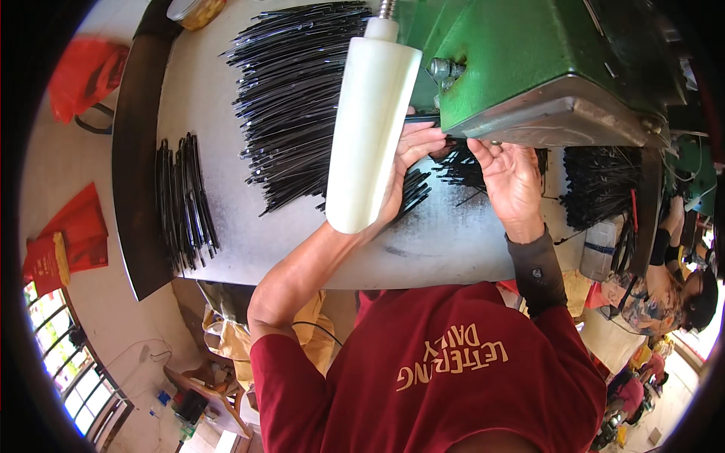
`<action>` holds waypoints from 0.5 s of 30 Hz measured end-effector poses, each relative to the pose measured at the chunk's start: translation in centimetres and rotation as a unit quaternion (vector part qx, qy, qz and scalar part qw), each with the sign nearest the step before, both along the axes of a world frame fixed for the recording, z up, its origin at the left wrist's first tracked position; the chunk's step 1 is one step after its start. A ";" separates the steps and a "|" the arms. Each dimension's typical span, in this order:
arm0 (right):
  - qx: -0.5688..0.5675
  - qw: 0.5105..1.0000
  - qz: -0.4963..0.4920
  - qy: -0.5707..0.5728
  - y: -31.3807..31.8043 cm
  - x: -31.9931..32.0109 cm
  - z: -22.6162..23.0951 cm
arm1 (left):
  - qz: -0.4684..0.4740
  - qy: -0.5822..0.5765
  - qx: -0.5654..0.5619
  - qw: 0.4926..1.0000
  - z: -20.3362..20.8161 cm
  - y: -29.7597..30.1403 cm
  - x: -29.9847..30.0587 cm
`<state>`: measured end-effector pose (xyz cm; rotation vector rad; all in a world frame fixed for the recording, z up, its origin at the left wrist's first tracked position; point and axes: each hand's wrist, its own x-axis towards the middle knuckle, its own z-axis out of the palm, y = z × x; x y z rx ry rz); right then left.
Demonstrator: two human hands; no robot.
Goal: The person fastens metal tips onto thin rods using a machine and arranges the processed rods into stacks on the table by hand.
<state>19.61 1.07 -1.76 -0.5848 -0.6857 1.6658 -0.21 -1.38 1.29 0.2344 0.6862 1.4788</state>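
My left hand (414, 147) reaches up to the lower edge of a green machine (513, 60), partly hidden behind a thick white lever handle (372, 136). Its fingers are closed around a thin black strip (423, 118) that runs under the machine. Beside it, my right hand (513, 177) is palm up, fingers bent and fingertips at the machine's metal underside; whatever they pinch is hidden there. Loose black strips (462, 162) lie between the two hands, and more strips (414, 192) lie beneath my left hand.
A large pile of black strips (291, 106) covers the metal table (249, 241) left of the handle. A smaller bundle (185, 204) lies near the left edge. At right are another heap (600, 181), a grey block (602, 245) and, beyond, another person (649, 294). A jar (196, 12) stands at the far left corner.
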 end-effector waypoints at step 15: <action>-0.057 0.997 -0.055 -0.027 -0.2 -0.1 0.0 | -0.006 0.114 0.004 0.993 0.7 0.7 0.2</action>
